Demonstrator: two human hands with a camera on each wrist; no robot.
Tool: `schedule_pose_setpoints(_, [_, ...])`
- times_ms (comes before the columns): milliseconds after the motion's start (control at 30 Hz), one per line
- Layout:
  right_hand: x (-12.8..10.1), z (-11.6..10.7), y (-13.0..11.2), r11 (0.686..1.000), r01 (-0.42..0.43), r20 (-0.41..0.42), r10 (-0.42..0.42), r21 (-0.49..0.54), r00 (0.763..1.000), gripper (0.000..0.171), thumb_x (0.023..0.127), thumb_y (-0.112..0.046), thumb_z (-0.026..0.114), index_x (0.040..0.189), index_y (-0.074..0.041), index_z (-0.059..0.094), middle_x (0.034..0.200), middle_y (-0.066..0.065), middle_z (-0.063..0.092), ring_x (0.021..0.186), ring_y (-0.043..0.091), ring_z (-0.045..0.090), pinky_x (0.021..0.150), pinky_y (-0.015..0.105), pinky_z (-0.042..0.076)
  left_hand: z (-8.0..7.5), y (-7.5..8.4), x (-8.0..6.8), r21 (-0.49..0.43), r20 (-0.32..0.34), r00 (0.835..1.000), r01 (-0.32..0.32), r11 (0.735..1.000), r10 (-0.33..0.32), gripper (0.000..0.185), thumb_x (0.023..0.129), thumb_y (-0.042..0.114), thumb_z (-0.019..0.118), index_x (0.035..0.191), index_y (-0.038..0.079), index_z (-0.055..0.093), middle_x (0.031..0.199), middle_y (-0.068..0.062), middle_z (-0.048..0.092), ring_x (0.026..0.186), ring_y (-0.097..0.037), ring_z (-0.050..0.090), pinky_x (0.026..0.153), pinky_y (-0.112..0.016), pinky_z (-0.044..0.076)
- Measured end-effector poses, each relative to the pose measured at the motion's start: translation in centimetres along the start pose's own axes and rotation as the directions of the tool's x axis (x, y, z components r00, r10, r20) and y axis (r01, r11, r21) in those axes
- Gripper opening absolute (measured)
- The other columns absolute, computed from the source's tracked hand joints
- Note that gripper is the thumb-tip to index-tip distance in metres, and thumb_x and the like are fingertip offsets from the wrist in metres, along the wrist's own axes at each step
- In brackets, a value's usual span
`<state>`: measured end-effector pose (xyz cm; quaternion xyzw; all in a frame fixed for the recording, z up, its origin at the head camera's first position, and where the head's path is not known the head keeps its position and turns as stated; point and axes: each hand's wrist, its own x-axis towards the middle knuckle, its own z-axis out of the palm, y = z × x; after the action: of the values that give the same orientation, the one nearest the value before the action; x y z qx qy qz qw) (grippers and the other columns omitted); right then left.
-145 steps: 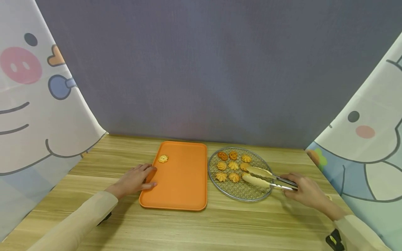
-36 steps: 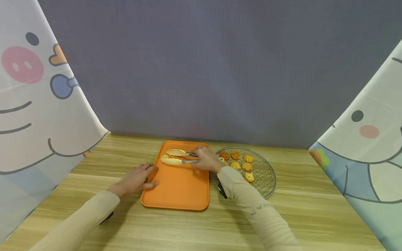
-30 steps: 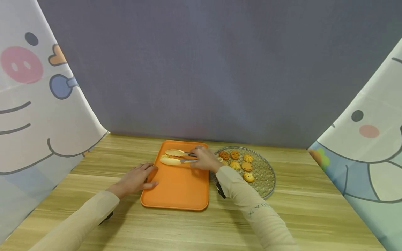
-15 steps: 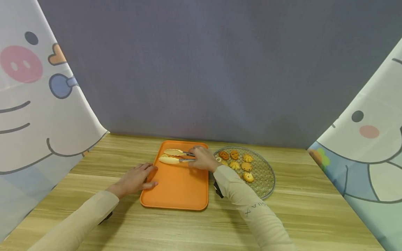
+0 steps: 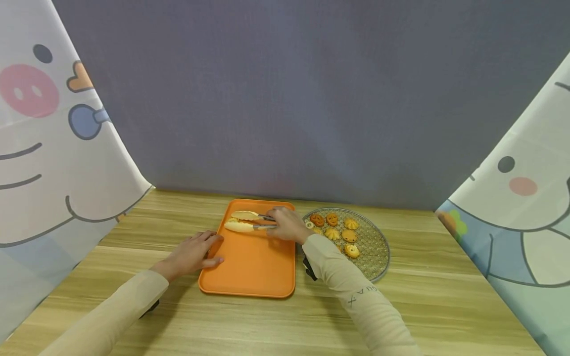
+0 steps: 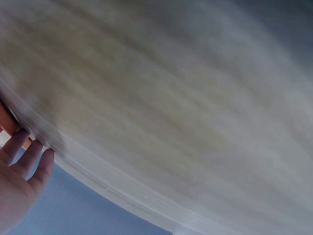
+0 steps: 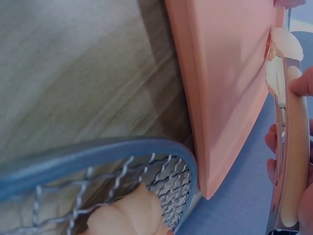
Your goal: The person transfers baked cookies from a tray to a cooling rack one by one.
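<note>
My right hand [image 5: 287,225] grips metal tongs [image 5: 265,226] with cream-coloured tips over the back left of the orange tray [image 5: 254,267]. In the right wrist view the two tips of the tongs [image 7: 293,147] stand close to the tray surface, with a small piece of golden cookie [image 7: 269,46] showing at them. The tips hide most of what lies there. My left hand [image 5: 191,252] rests at the left rim of the tray, thumb and forefinger over the edge. In the left wrist view its fingers [image 6: 41,164] touch the tray's side.
Right of the tray lies a round wire-mesh rack [image 5: 374,262] with several cookies, among them pretzel-shaped ones [image 5: 317,220] and a pale star-shaped one [image 5: 332,233]. My right forearm covers its left part. A grey panel [image 5: 285,123] rises behind the wooden table [image 5: 423,296].
My right hand has carried the tongs from the rack leftward to the back of the tray, then edged slightly left over the last second. The left hand has stayed at the tray's rim.
</note>
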<state>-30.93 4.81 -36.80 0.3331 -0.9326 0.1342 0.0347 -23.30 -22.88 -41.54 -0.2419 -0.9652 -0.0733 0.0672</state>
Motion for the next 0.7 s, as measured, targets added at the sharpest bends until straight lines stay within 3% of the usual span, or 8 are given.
schedule_pose_setpoints(200, [0.0, -0.3, 0.1, 1.0, 0.003, -0.006, -0.003, 0.014, 1.0, 0.037, 0.081, -0.024, 0.063, 0.115, -0.011, 0.063, 0.104, 0.003, 0.063, 0.085, 0.014, 0.057, 0.063, 0.026, 0.044, -0.1, 0.1, 0.0, -0.007, -0.005, 1.0, -0.007, 1.0, 0.007, 0.062, 0.084, 0.052, 0.056, 0.125, 0.006, 0.053, 0.127, -0.02, 0.05, 0.112, -0.043, 0.051, 0.086, -0.061, 0.041])
schedule_pose_setpoints(500, [-0.7, -1.3, 0.6, 0.999, 0.04, -0.015, -0.04, -0.005, 0.999, 0.038, 0.081, -0.026, 0.064, 0.116, -0.01, 0.062, 0.106, 0.003, 0.063, 0.088, 0.015, 0.059, 0.074, 0.031, 0.048, -0.2, 0.1, -0.1, -0.024, -0.001, 1.0, -0.008, 1.0, 0.008, 0.062, 0.084, 0.052, 0.056, 0.125, 0.005, 0.052, 0.127, -0.02, 0.05, 0.112, -0.043, 0.05, 0.087, -0.061, 0.04])
schedule_pose_setpoints(700, [-1.7, -2.1, 1.1, 0.999, 0.027, -0.02, -0.027, -0.025, 0.999, 0.042, 0.081, -0.028, 0.065, 0.119, -0.011, 0.06, 0.109, 0.003, 0.062, 0.091, 0.015, 0.058, 0.07, 0.03, 0.049, -0.3, 0.1, -0.1, -0.02, -0.003, 1.0, -0.006, 1.0, 0.006, 0.062, 0.084, 0.052, 0.056, 0.125, 0.005, 0.052, 0.127, -0.019, 0.05, 0.112, -0.043, 0.05, 0.088, -0.061, 0.04])
